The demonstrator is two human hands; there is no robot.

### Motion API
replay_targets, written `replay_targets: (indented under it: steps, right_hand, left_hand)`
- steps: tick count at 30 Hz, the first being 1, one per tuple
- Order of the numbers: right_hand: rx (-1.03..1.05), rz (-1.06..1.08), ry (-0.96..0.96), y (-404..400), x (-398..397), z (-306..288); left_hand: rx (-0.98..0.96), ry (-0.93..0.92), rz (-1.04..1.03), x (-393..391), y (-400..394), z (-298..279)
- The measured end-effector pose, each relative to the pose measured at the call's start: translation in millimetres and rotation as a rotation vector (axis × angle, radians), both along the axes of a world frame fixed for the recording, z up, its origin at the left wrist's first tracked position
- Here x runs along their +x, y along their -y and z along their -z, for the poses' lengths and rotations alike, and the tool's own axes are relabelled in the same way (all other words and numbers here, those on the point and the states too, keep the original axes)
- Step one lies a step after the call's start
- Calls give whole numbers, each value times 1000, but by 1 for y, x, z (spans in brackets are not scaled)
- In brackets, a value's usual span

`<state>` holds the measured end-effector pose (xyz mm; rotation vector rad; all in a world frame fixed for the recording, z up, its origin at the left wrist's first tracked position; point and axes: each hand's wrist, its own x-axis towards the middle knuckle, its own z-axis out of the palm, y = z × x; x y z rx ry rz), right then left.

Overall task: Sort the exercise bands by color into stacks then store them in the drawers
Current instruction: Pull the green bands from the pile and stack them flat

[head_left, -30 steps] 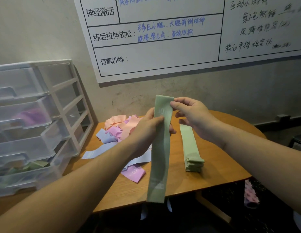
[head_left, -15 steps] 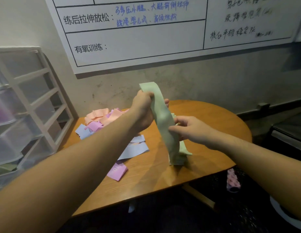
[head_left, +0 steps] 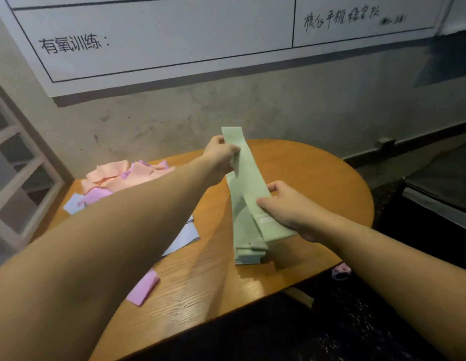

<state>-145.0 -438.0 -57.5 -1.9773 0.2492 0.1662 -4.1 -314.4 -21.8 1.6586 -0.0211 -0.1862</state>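
A pale green exercise band (head_left: 246,175) slants down over the round wooden table (head_left: 318,178). My left hand (head_left: 221,155) pinches its far upper end. My right hand (head_left: 286,207) grips its near lower part, just above a stack of green bands (head_left: 249,250) lying on the table. A loose heap of peach and pink bands (head_left: 122,175) lies at the table's back left. A light blue band (head_left: 183,237) and a pink band (head_left: 144,287) lie flat nearer me, partly hidden by my left forearm.
A white drawer frame (head_left: 21,178) stands at the left edge of the table. A whiteboard (head_left: 174,35) hangs on the wall behind. A pink object (head_left: 341,272) lies on the dark floor at the right, below the table edge.
The green band has come down from hanging upright in front of me to slanting over the green stack. My right hand slid from its top end to its lower part. The camera tilted right and down.
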Motion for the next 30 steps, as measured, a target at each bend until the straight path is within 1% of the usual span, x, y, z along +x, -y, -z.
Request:
replay_targets:
  steps: [5, 9, 12, 15, 16, 17, 18, 20, 23, 26, 28, 30]
  right_hand:
    - [-151, -73, -117, 1, 12, 17]
    - [-217, -158, -158, -6, 19, 26]
    - [-408, -246, -137, -6, 21, 27]
    - [-530, -260, -134, -3, 21, 27]
    - [-572, -257, -139, -1, 21, 27]
    - [-600, -248, -145, 0, 20, 28]
    - [-604, -229, -155, 3, 21, 29]
    - [-581, -197, -178, 7, 23, 33]
    - [-518, -196, -190, 9, 25, 39]
    - [-437, -141, -176, 10, 25, 45]
    - [-433, -126, -151, 11, 25, 48]
    - [-452, -141, -138, 11, 23, 50]
  left_hand:
    - [194, 0, -2, 26, 1, 50]
    - [412, 101, -2, 42, -4, 71]
    - [500, 101, 31, 54, -9, 84]
    - [690, 155, 36, 65, -12, 93]
    - [712, 168, 40, 67, -12, 94]
    - [668, 167, 53, 69, -13, 95]
    - [579, 149, 74, 72, -14, 94]
    - [471, 85, 131, 78, -15, 90]
    - [523, 59, 218, 89, -17, 85]
    - [606, 147, 272, 91, -15, 80]
    - [660, 196, 301, 91, -13, 78]
    - [666, 202, 341, 91, -10, 78]
